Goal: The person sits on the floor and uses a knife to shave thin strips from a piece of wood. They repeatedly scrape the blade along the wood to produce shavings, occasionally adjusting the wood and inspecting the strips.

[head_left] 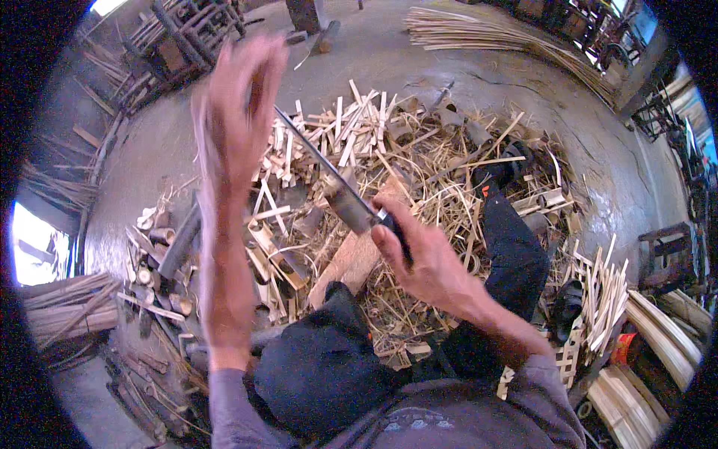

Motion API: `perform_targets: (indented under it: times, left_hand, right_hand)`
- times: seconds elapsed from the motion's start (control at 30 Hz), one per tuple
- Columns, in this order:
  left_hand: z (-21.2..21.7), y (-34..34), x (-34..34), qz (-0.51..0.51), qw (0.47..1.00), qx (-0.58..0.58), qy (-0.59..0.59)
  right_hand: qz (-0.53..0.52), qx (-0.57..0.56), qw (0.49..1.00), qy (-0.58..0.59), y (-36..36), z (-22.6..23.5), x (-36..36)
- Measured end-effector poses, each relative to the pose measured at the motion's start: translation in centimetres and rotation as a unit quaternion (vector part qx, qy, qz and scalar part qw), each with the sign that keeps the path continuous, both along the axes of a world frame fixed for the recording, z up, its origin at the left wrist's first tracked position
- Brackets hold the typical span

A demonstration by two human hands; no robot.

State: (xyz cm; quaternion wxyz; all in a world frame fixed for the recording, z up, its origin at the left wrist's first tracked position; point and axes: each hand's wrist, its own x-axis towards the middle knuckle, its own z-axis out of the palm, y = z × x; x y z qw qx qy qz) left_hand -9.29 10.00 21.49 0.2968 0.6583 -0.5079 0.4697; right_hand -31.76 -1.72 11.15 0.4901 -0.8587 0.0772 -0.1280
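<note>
My right hand (422,258) is wrapped round the black handle of a long knife (321,162), in the middle of the view. Its narrow blade slants up and to the left, toward my left wrist. Against the blade near the handle shows a blurred brownish piece (350,208); I cannot tell whether it is held. My left hand (247,90) is raised at the upper left, beyond the blade's tip, and motion smears its fingers. Below the knife, a thick pale wooden block (351,262) slants between my dark-trousered legs.
Split pale sticks (344,127) and curly shavings (449,194) cover the floor ahead. Cut bamboo pieces (161,243) lie left. A bundle of long strips (479,31) lies at the far right, with upright sticks (606,299) beside my right leg. A wooden stool (666,254) stands farther right.
</note>
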Motion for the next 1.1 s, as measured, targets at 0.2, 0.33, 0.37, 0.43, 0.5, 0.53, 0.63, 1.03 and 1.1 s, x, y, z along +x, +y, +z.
perform_targets:
  times: [0.2, 0.33, 0.37, 0.43, 0.5, 0.53, 0.63, 1.03, 1.1]
  left_hand:
    - [-2.4, 0.0, 3.8, 0.145, 0.953, 0.24, 0.114]
    - [-14.9, -4.7, 3.6, 0.115, 0.854, 0.479, 0.169]
    - [-15.6, -4.0, 3.6, 0.112, 0.827, 0.522, 0.176]
    - [-15.5, -4.0, 4.8, 0.106, 0.81, 0.539, 0.207]
    - [-14.2, -3.9, 6.8, 0.114, 0.831, 0.421, 0.346]
    - [-14.5, -3.5, 7.6, 0.07, 0.88, 0.314, 0.349]
    - [-15.2, -4.3, 4.8, 0.074, 0.892, 0.237, 0.378]
    - [-20.5, -3.6, -4.1, -0.111, 0.863, -0.044, 0.49]
    - [-22.5, -5.0, -4.6, -0.127, 0.872, -0.071, 0.467]
  right_hand:
    - [0.077, -0.018, 0.996, 0.049, 0.4, 5.2, 0.2]
    - [-0.015, -0.014, 0.999, 0.035, -2.3, -10.9, 3.2]
    - [-0.015, -0.005, 0.999, 0.038, -1.7, -10.8, 3.7]
    - [0.005, 0.037, 0.993, 0.114, -1.0, -8.6, 3.3]
    - [0.035, 0.039, 0.995, 0.088, -1.7, -5.5, 3.9]
    - [0.045, 0.044, 0.995, 0.081, -1.4, -5.0, 3.2]
    - [0.05, 0.01, 0.989, 0.14, -2.8, -5.0, 2.7]
    - [0.117, 0.128, 0.981, 0.092, -1.9, -26.0, 5.7]
    - [0.042, 0.065, 0.987, 0.142, -1.3, -27.7, 4.8]
